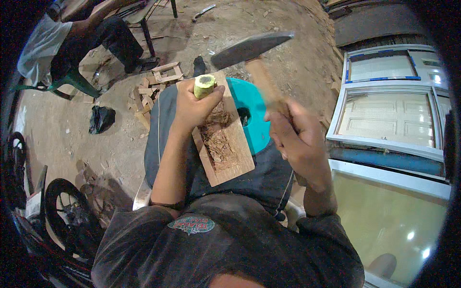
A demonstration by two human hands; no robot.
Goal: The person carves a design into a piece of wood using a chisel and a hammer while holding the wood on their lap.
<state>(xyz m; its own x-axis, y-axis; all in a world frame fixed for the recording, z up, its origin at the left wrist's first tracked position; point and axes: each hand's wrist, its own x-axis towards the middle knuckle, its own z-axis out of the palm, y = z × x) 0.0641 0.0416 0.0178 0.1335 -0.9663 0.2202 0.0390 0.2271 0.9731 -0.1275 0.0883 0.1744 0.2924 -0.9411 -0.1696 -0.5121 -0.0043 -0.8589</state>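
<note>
My left hand (pixel 194 108) is closed around a chisel (pixel 205 84), whose round yellow-green handle end shows above the fist; its blade is hidden. Beneath it lies a wooden block (pixel 240 149), tilted lengthwise, with a rough hollow cut along its middle and wood shavings (pixel 220 146) in the hollow. My right hand (pixel 297 137) grips a hammer (pixel 252 49) by its wooden handle, slightly blurred. The hammer's long dark head is raised, just beyond and right of the chisel's end. The block lies between my legs, over a round teal plastic surface (pixel 259 127).
Wood offcuts (pixel 146 96) lie on the dirt floor, with a black plastic bag (pixel 102 119) nearby. A person (pixel 72 48) sits on a green chair at the far left. Wheels (pixel 72 211) stand at the lower left. White framed panels (pixel 389 115) lean along the right.
</note>
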